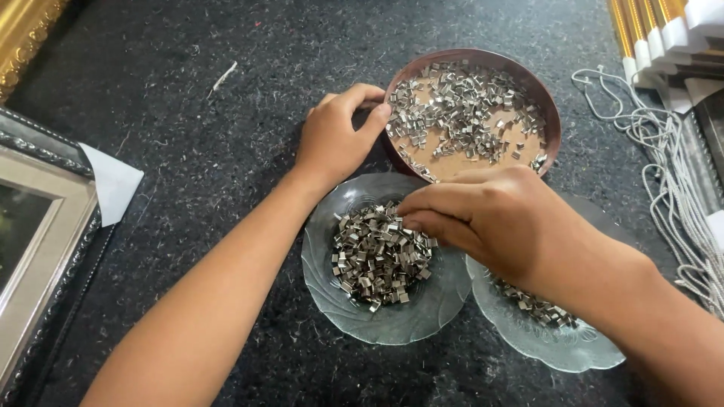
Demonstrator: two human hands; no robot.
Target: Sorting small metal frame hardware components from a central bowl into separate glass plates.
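Note:
My left hand (338,134) grips the near-left rim of a brown round bowl (544,102) that holds several small silver metal clips (467,105) spread over its bottom. My right hand (483,218) hovers over a clear glass plate (392,320) with a heap of the same metal clips (377,260); its fingertips are pinched together just above the heap, and whether a clip is between them is hidden. A second glass plate (562,347) with a few clips (539,309) lies under my right wrist.
Everything sits on a dark speckled surface (188,113). A silver picture frame (45,249) lies at the left edge, a gold frame corner (23,30) at top left. White cords (671,173) and gold frame mouldings (656,30) lie at the right.

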